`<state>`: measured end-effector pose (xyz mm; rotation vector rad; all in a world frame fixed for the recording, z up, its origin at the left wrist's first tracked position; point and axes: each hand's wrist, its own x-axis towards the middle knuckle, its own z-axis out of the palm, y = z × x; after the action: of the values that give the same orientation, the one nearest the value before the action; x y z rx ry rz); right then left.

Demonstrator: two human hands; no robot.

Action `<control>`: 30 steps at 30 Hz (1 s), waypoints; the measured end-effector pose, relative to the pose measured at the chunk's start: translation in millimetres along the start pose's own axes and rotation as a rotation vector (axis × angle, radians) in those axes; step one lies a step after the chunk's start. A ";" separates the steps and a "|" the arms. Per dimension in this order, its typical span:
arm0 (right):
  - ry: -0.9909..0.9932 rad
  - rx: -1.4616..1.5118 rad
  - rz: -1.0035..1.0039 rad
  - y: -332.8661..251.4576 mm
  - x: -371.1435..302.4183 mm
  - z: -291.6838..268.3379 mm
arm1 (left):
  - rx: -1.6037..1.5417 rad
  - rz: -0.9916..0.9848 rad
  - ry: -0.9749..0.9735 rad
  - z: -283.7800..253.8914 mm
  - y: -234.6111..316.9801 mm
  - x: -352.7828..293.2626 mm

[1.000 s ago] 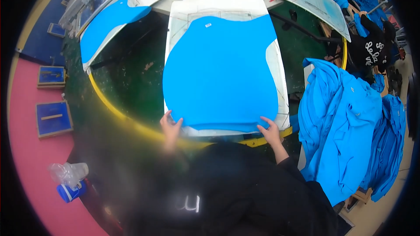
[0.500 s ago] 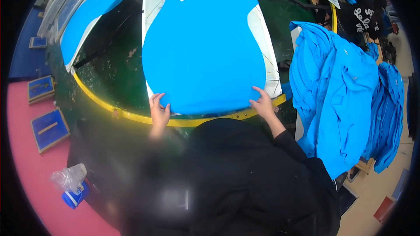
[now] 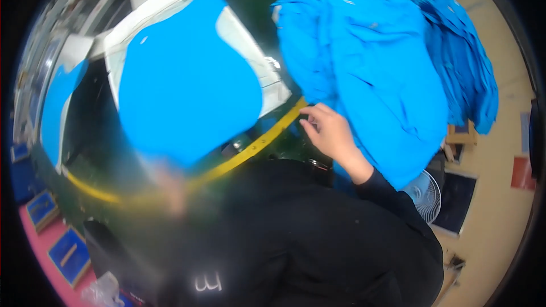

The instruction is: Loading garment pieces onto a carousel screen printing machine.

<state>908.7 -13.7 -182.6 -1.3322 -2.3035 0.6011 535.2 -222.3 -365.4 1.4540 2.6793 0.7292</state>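
Note:
A bright blue cut fabric piece lies flat on a white board marked with dark lines. Near the lower edge of that fabric is my left hand, too blurred to make out its fingers. My right hand is in the air off the board, beside a large draped pile of blue fabric pieces. Its thumb and forefinger are curved and apart, and nothing shows between them.
A curved yellow rail runs between me and the board. Another board with blue fabric stands at the left. More blue fabric hangs at the far right, above a fan. Blue framed screens lie lower left.
My view has swung right, so the board appears further left. My right hand has left the fabric's near right corner and moved to the blue pile. My left hand has become blurred.

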 end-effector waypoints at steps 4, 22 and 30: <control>0.357 -0.261 0.020 26.5 -12.9 -71.0 | -0.106 0.087 -0.018 14.1 47.0 5.9; -0.189 0.256 -0.120 -27.6 -72.8 -65.6 | -1.609 -0.224 -0.984 -33.5 309.7 -3.3; 0.854 -0.544 0.247 164.7 -26.5 -167.1 | -1.423 -0.573 -0.925 6.7 329.4 21.7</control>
<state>1127.5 64.0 -139.6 -1.6792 -1.6267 -0.5102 785.0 -50.4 -234.7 0.3751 1.1268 1.0889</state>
